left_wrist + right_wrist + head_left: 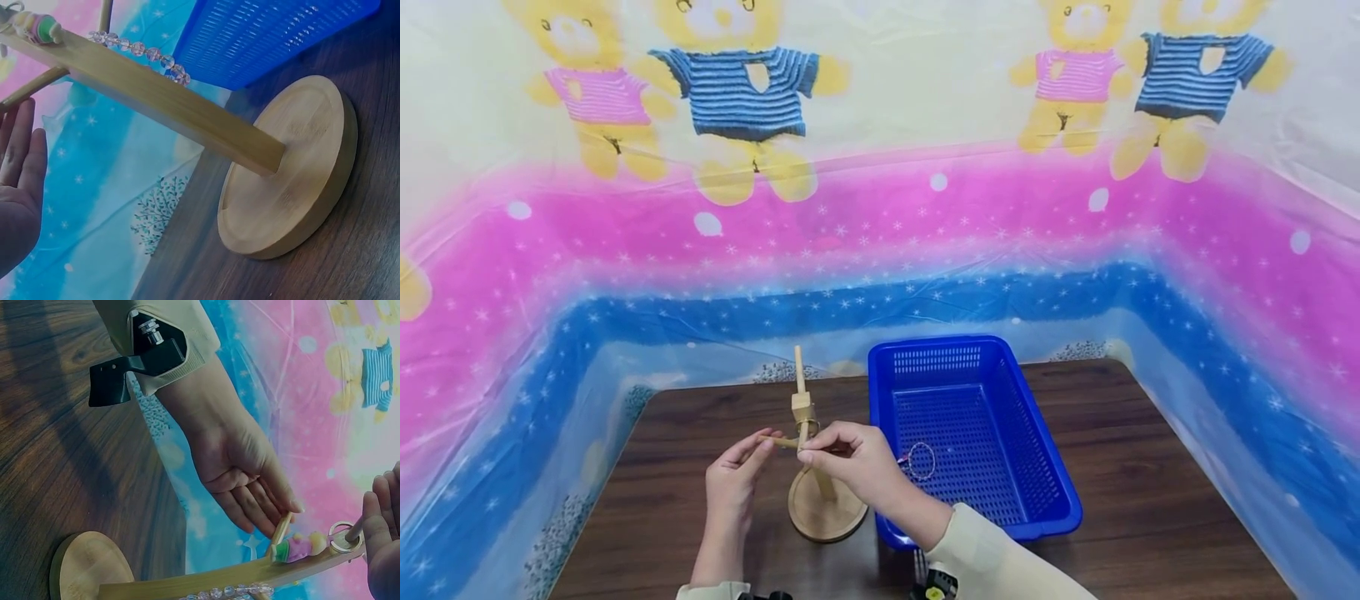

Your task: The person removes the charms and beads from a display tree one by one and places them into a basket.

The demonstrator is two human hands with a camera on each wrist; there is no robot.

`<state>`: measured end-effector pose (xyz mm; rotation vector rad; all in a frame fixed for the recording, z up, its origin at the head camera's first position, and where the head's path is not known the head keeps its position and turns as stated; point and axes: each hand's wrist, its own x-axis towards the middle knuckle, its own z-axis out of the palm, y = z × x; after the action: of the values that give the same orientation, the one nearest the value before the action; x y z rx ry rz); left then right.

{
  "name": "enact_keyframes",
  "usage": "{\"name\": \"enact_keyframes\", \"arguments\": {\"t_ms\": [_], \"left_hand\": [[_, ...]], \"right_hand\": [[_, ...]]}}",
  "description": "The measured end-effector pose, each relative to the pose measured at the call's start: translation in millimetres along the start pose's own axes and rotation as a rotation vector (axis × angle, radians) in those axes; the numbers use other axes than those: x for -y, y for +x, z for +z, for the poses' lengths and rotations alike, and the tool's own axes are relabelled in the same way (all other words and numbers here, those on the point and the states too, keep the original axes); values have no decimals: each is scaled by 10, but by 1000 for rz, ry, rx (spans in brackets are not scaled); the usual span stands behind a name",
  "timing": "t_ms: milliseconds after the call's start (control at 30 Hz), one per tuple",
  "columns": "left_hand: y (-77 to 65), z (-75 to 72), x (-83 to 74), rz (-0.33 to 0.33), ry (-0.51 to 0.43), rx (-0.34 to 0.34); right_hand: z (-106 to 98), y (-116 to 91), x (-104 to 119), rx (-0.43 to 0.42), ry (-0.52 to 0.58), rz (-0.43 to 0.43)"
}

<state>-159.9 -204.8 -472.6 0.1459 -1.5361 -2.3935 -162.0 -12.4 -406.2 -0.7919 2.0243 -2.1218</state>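
A wooden peg stand (175, 106) with a round base (827, 508) stands between my hands. My left hand (733, 475) pinches the tip of its left wooden peg (282, 529) between thumb and fingers. At the front wooden peg (803, 435), the thumb and forefinger of my right hand (857, 458) close on its end; the hand partly covers the post. A keychain's metal ring (341, 537) encircles a peg, and its pastel charm (299, 548) with a green end hangs against the post. Clear and pinkish beads of a bracelet (139, 49) hang beyond the post.
To the right of the stand is a blue plastic basket (1067, 517) with slotted walls. A thin beaded loop (921, 460) shows against its floor. The dark wood table (655, 500) is backed by a printed cloth (850, 217) with bears.
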Motion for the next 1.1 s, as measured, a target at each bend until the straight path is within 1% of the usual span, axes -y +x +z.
{"name": "enact_keyframes", "arguments": {"t_ms": [233,333,400,467,600,700,767,867,1000,1100], "left_hand": [[13,20,12,-39,-117,-50],[4,23,15,-45,-136,-66],[-4,21,16,-41,-142,-74],[-11,8,15,-38,-129,-73],[-17,-25,23,-10,-125,-55],[-17,-32,41,22,-125,-25],[-15,-22,53,30,-122,-17],[-8,-6,59,20,-99,-21],[18,15,53,-17,-68,-50],[26,15,55,-26,-62,-62]], "right_hand": [[10,-3,-22,0,0,-9],[12,-2,-18,8,-7,-6],[14,6,3,21,-15,17],[18,19,28,40,-28,36],[8,44,101,81,-64,72],[-44,54,123,105,-65,83],[-98,55,119,106,-60,95],[-172,52,82,75,-66,108],[-225,44,13,-10,-93,136],[-230,42,-53,-61,-96,140]]}}
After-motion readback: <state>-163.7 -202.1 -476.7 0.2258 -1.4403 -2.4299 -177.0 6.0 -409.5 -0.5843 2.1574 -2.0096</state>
